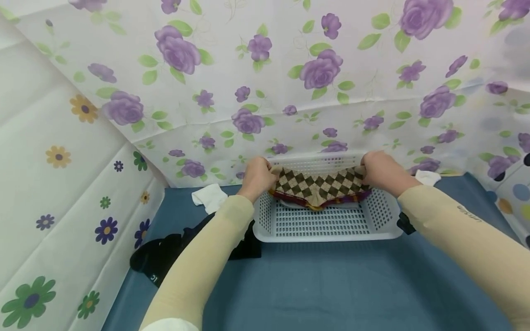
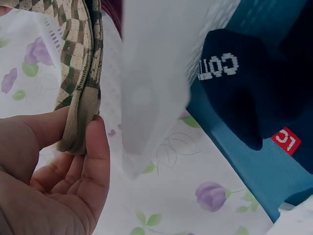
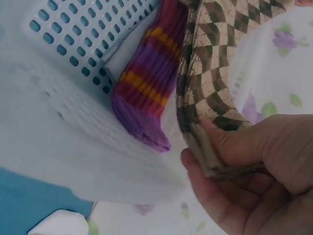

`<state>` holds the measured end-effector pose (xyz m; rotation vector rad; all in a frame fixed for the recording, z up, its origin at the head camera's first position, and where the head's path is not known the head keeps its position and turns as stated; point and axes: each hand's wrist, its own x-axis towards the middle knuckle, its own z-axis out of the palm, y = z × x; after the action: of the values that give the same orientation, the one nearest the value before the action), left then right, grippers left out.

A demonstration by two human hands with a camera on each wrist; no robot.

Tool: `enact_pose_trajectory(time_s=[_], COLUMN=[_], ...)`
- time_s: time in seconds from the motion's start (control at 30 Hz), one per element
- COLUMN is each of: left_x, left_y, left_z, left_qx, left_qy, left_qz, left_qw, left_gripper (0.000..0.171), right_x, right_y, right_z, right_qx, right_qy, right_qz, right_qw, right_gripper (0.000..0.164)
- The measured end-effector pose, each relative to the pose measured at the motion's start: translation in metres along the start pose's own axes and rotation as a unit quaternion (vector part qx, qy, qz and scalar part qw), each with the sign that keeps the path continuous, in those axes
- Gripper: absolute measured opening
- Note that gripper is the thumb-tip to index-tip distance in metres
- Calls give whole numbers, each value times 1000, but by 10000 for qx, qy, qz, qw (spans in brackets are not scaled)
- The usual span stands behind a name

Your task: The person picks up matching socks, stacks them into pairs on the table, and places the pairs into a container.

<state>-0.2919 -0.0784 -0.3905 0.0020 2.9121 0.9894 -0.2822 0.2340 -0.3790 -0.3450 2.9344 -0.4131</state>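
A folded pair of checkered socks [image 1: 318, 185] in brown and beige stretches between the two hands over a white plastic basket [image 1: 331, 237]. My left hand [image 1: 256, 178] pinches one end between thumb and fingers; in the left wrist view the beige edge [image 2: 80, 132] lies in that pinch. My right hand [image 1: 383, 170] grips the other end, its thumb pressed on the fabric in the right wrist view. The middle of the socks sags slightly. Below them, in the basket, lie striped socks [image 3: 146, 83] in purple, red and yellow, on top of a pale grey item [image 3: 132, 51].
Dark socks [image 1: 165, 252] with white lettering lie left of the basket, partly behind the left forearm. A white sock [image 1: 210, 196] sits behind them. Another white piece [image 1: 428, 177] and a dark item [image 1: 406, 224] are at the right. Flowered sheeting [image 1: 265, 82] rises behind the blue surface [image 1: 323, 285].
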Motion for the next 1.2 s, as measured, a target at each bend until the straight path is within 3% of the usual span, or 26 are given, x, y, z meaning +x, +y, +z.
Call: enact_pose_trajectory(time_s=[0.13, 0.3, 0.47, 0.6, 0.7, 0.83, 0.93, 1.07, 1.2], left_x=[0, 1, 3, 3, 3, 2, 1, 2, 2], left_y=[0, -2, -5, -4, -3, -1, -1, -1, -2], left_z=[3, 6, 8, 8, 8, 9, 10, 11, 13], left_qx=[66, 190, 223, 190, 246, 409, 646, 978, 1231], left_qy=[-10, -7, -55, -34, 23, 138, 131, -219, -828], left_qz=[103, 127, 131, 208, 288, 481, 669, 745, 677], left_qw=[9999, 9997, 9997, 9996, 9993, 9979, 9956, 9922, 9866], left_gripper=[50, 41, 43, 52, 54, 51, 41, 20, 29], right_x=[3, 6, 9, 11, 11, 11, 10, 8, 8], right_y=[-1, -4, -6, -3, 1, 5, 4, 1, -1], right_z=[6, 10, 14, 16, 17, 21, 24, 29, 33], right_qx=[92, -16, -186, -172, -190, -318, -391, -476, -606], right_qy=[-180, -252, -279, -103, 36, 206, 326, 81, -408], right_qz=[66, 109, 49, -97, -151, -186, -284, -383, -343], right_qw=[9998, 9996, 9994, 9998, 9997, 9991, 9983, 9981, 9967], right_gripper=[11, 18, 21, 20, 29, 44, 41, 41, 40])
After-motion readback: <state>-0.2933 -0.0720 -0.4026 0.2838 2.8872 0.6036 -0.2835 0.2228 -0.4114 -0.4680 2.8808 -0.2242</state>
